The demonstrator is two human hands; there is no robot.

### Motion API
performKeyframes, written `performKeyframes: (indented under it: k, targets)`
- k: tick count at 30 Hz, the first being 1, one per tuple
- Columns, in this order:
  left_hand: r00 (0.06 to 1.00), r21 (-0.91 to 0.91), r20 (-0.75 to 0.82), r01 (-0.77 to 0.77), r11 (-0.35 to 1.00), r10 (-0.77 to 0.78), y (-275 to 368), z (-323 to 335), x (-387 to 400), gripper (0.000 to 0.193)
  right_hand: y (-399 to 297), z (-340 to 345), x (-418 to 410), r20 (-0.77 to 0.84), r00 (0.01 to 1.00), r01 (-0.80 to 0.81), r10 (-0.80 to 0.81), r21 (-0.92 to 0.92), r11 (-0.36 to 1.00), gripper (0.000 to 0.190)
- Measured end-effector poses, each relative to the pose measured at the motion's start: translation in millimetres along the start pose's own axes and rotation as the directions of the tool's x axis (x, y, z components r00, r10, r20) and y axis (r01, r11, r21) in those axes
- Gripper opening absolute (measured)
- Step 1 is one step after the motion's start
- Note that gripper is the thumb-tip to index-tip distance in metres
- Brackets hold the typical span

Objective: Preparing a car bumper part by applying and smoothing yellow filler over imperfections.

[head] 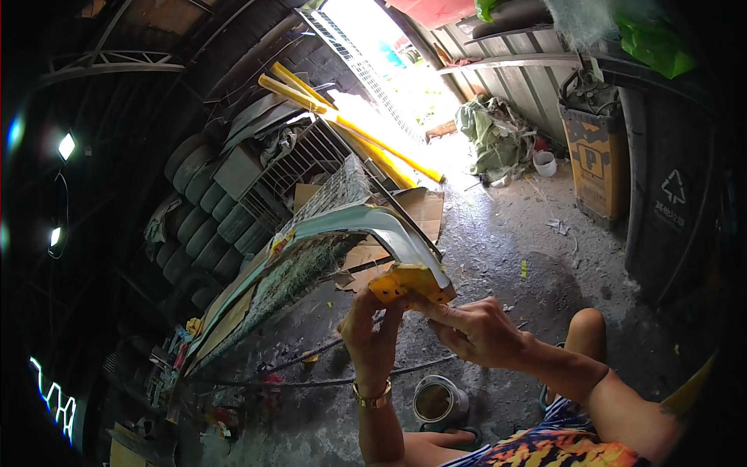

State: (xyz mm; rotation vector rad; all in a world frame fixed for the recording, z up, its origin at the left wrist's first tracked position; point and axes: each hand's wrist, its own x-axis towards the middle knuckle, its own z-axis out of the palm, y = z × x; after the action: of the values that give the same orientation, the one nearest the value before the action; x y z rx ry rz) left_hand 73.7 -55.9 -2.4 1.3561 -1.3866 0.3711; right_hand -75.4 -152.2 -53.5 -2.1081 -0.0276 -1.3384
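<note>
A curved vehicle body panel (344, 217), pale grey-white and probably a bumper cover, stretches from the lower left to a bent end in front of me. At that end is a yellow sheet (402, 280) with dark spots or holes, maybe sandpaper. My left hand (373, 333), with a gold watch at its wrist, pinches the yellow sheet from below. The fingers of my right hand (478, 331) press on its right side, the index finger stretched along it. The fingertips are partly hidden behind the sheet.
Dark metal bars (408, 369) run below the panel. An open can (435, 400) stands on the floor by my foot. Stacked tyres (204, 225), a metal rack (292, 169) and yellow tubes (362, 131) lie beyond. Dark bins (665, 192) line the right.
</note>
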Motion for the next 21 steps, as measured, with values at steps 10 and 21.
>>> performKeyframes:
  k: [10,21]
  targets:
    - [0.995,-0.228,-0.037,0.085,0.97,-0.095,10.6,6.1,5.9,0.049,6.6,1.8,-4.9,-0.004,0.999,-0.049,0.05,0.132,0.99,0.066]
    - [0.983,0.095,0.18,-0.061,0.994,0.043,10.5,-14.6,16.2,0.047,10.1,1.9,2.0,-0.003,1.0,0.017,-0.017,0.158,0.987,0.07]
